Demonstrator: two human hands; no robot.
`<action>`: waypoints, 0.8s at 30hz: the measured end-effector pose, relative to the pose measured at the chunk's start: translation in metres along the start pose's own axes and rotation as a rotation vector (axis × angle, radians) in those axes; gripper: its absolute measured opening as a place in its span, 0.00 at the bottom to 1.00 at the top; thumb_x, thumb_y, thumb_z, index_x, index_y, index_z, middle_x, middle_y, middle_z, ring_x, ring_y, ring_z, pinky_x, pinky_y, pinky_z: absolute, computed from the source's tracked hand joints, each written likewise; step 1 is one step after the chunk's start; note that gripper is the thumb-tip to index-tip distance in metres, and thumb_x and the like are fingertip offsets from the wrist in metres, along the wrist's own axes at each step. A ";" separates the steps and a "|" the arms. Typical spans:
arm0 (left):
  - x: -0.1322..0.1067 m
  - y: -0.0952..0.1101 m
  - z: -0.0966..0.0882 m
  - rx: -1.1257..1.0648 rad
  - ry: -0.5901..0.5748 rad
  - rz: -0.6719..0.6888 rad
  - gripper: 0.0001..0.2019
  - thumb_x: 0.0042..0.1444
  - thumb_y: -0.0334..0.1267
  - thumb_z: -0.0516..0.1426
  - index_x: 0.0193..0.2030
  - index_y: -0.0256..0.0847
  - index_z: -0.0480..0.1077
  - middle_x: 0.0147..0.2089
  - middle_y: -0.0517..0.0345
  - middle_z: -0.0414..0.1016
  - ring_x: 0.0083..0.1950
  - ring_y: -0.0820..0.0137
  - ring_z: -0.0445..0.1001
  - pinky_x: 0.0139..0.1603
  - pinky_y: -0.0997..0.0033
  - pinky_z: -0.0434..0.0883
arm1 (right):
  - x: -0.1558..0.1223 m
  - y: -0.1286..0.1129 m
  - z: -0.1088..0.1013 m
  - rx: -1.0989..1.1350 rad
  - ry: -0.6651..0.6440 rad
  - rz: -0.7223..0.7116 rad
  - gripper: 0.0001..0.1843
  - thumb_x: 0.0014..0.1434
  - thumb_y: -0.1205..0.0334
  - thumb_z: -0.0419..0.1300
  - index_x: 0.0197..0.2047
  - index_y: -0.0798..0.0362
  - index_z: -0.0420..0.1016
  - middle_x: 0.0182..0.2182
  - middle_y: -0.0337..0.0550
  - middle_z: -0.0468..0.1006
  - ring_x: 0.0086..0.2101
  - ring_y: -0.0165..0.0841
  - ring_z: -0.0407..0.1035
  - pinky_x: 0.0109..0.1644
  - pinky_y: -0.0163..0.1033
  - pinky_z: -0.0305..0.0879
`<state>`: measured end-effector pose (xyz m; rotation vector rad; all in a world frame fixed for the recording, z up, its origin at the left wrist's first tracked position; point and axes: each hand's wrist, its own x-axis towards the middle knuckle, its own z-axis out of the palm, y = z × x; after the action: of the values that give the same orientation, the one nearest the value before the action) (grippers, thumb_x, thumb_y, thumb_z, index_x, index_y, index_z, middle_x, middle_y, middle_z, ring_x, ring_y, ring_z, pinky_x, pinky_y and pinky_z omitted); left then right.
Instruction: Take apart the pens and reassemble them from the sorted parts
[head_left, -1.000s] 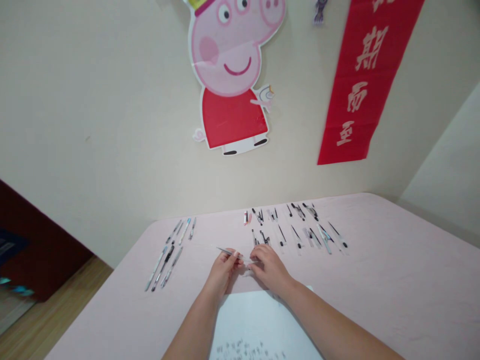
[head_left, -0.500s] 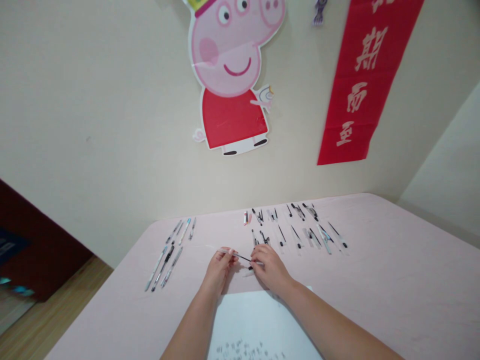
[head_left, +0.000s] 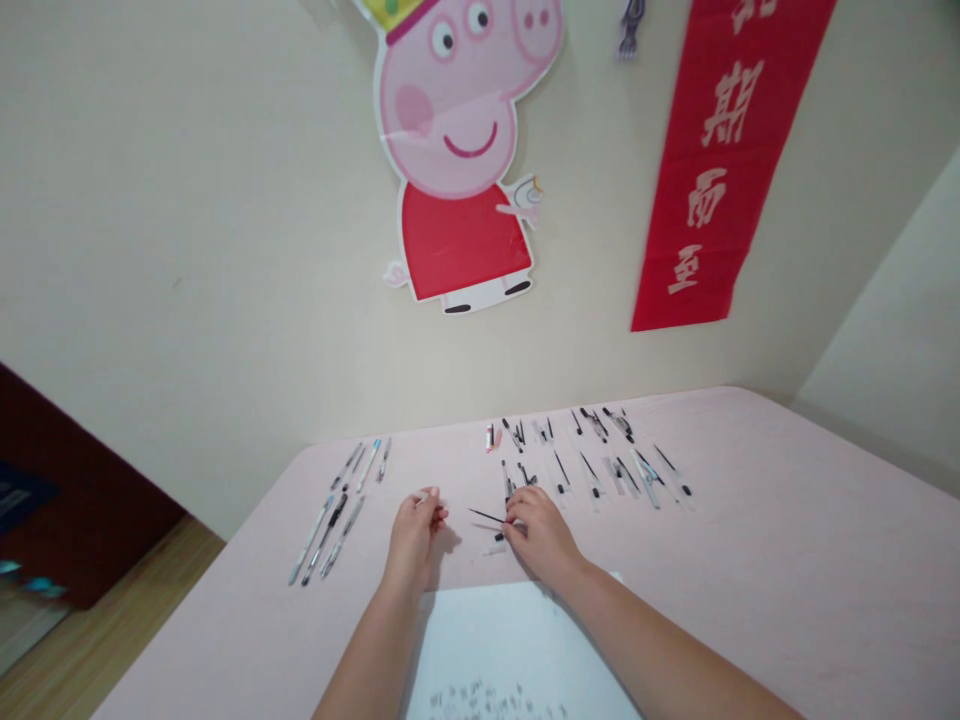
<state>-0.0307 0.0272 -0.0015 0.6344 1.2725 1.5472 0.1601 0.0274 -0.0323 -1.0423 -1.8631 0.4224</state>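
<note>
My left hand (head_left: 415, 535) rests on the pink table (head_left: 750, 560) with its fingers pinched together; something clear and small may be in them, but I cannot make it out. My right hand (head_left: 538, 535) pinches the end of a thin black pen refill (head_left: 486, 516), which points left toward the left hand. The two hands are apart. A small clear pen part (head_left: 495, 549) lies on the table just under the refill.
A row of assembled pens (head_left: 334, 515) lies at the left. Several taken-apart pen pieces (head_left: 600, 462) lie beyond my right hand. A white sheet with writing (head_left: 510, 650) lies between my forearms. The wall behind carries a cartoon pig cut-out and a red banner.
The hands were joined on one pen; the left hand has drawn away to the left, and the black refill now sticks out bare from the right hand.
</note>
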 end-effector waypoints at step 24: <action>-0.065 -0.026 0.022 1.181 -0.447 0.178 0.05 0.56 0.38 0.53 0.35 0.40 0.66 0.18 0.66 0.68 0.21 0.71 0.69 0.27 0.74 0.61 | -0.002 0.004 0.002 -0.049 -0.072 0.026 0.07 0.49 0.75 0.63 0.24 0.54 0.76 0.33 0.44 0.75 0.41 0.37 0.64 0.48 0.42 0.61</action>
<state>0.0221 -0.0244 -0.0070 1.7458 1.7132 0.5548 0.1607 0.0287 -0.0368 -1.0984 -1.9340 0.4361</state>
